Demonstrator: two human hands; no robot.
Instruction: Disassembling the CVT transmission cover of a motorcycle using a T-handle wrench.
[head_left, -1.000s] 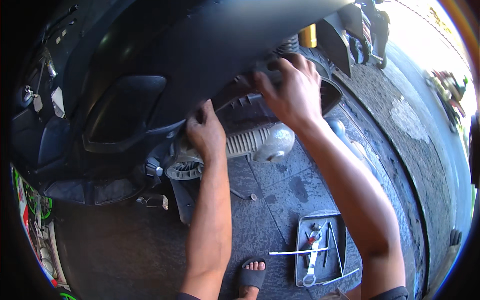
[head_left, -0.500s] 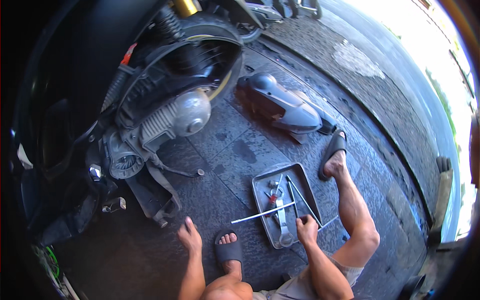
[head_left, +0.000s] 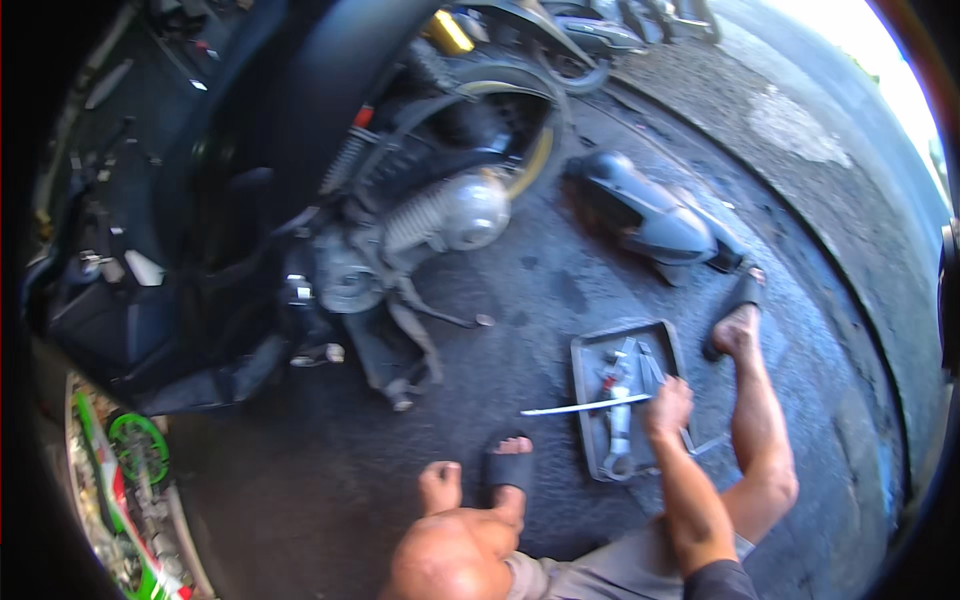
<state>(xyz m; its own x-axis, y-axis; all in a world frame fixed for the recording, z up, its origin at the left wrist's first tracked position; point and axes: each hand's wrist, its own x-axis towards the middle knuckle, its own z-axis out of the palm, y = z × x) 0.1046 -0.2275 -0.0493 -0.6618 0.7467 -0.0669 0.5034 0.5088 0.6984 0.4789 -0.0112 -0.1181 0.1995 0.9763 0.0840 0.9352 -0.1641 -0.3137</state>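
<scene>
Item: metal tool tray (head_left: 585, 350), grey, rectangular, lying flat on the dark pavement (head_left: 520, 300); I take it as the landmark for everything below. Contents: a long thin rod-like tool (head_left: 580, 407) resting across the tray with its tip overhanging the near-left edge toward the scooter; a chunky wrench-like tool (head_left: 618, 440) lengthwise in the middle; smaller bits at the far end, too small for me to tell apart. My right hand (head_left: 668, 405) is over the tray's right side, fingers curled down onto the tools; it seems closed on the handle end of the long tool, though the grip itself is hidden under the knuckles. My left hand (head_left: 440, 485) is left of the tray, near my knee, loosely open and holding nothing. Judgement on the step: I would pick by the handle, lift the long tool clear of its neighbours before swinging it, and keep the overhanging tip from levering the tray over. Left of the tray: my sandalled foot (head_left: 510, 465). Right of the tray: my other foot in a sandal (head_left: 735, 320). Beyond the tray: a detached dark cover panel (head_left: 650, 215). Beyond and left of the tray: the scooter's exposed engine (head_left: 440, 215) and rear wheel (head_left: 520, 130).
</scene>
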